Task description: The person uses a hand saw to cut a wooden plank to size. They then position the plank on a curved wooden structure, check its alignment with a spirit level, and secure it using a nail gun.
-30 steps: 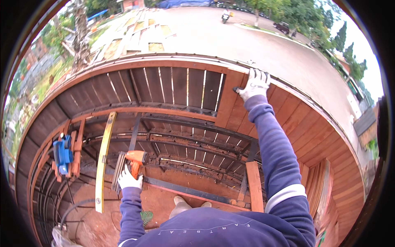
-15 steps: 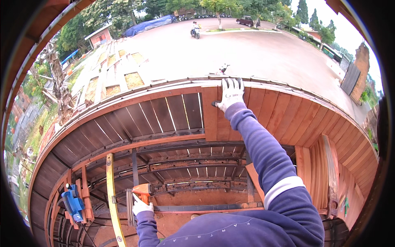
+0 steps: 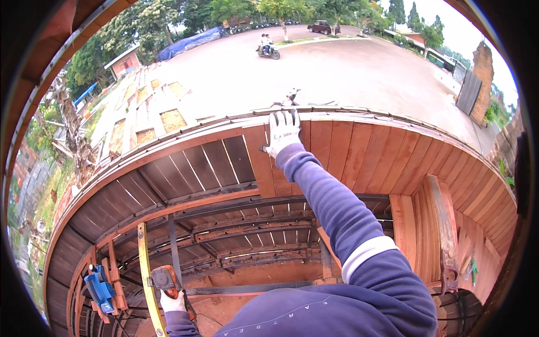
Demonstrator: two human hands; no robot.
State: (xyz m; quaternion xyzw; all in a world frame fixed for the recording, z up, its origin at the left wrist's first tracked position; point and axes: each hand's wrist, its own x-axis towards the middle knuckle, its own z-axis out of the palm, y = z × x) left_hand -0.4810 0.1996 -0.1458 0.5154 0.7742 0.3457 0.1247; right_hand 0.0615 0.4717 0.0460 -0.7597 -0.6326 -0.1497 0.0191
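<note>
My left hand point(image 3: 173, 301), in a white glove, is closed around the handle of an orange and grey power tool point(image 3: 165, 277) that looks like a nail gun, low at the left. My right arm reaches far forward. My gloved right hand point(image 3: 284, 133), white with dark fingertips, lies on the reddish wooden planks point(image 3: 331, 151) at their far edge. Its fingers are stretched and slightly apart, with the thumb out to the left, near the end of the plank row. Left of that, dark slats point(image 3: 191, 165) show light through narrow gaps.
A yellow spirit level point(image 3: 145, 269) stands beside the tool. Farther left, a blue power tool point(image 3: 100, 289) rests by wooden pieces. Dark beams point(image 3: 247, 289) cross below me. Stacked boards point(image 3: 429, 230) stand at right. Beyond the edge, a motorcycle point(image 3: 268, 50) with riders is on the pavement.
My left hand has moved down and left with the power tool, which has turned. My right hand stays at the planks' far edge. The whole view has shifted, and the motorcycle has moved rightward along the pavement.
</note>
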